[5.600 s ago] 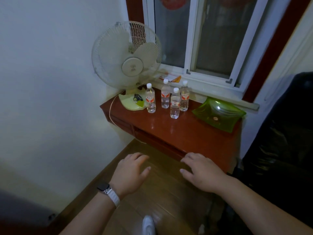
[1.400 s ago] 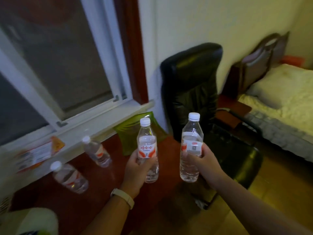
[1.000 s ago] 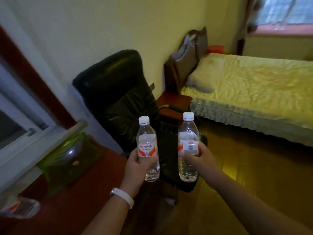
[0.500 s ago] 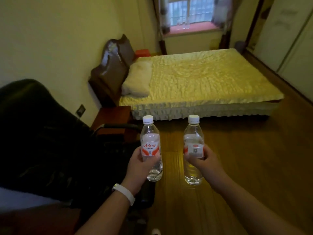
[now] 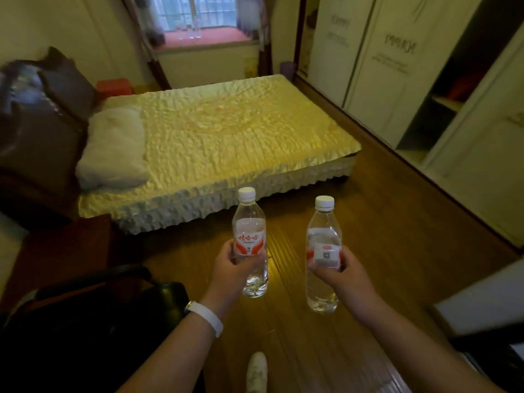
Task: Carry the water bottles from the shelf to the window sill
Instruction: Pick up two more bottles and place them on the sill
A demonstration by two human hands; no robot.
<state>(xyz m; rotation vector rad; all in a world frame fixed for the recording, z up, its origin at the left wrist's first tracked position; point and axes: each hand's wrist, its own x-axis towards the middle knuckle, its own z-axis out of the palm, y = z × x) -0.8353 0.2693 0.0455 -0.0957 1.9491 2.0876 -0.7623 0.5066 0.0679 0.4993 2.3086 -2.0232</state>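
Two clear plastic water bottles with white caps, held upright and side by side above a wooden floor (image 5: 377, 251). The left hand (image 5: 232, 269) has its fingers wrapped tight around the lower half of the left bottle (image 5: 250, 242), whose red and white label faces the camera; a white wristband (image 5: 205, 317) sits on that wrist. The right hand (image 5: 338, 275) has its fingers clamped around the middle of the right bottle (image 5: 323, 253), thumb lying across its label. The two bottles are near each other but apart. Beyond them stands a bed (image 5: 221, 137) with a yellow cover and a pale pillow (image 5: 112, 150) at its head. At the far wall, past the bed, is a window sill (image 5: 207, 38) with a pinkish top, on which a few small clear bottles (image 5: 190, 31) stand, too small to make out well. White wardrobe doors (image 5: 377, 61) line the right side; a dark chair (image 5: 93, 313) sits at lower left
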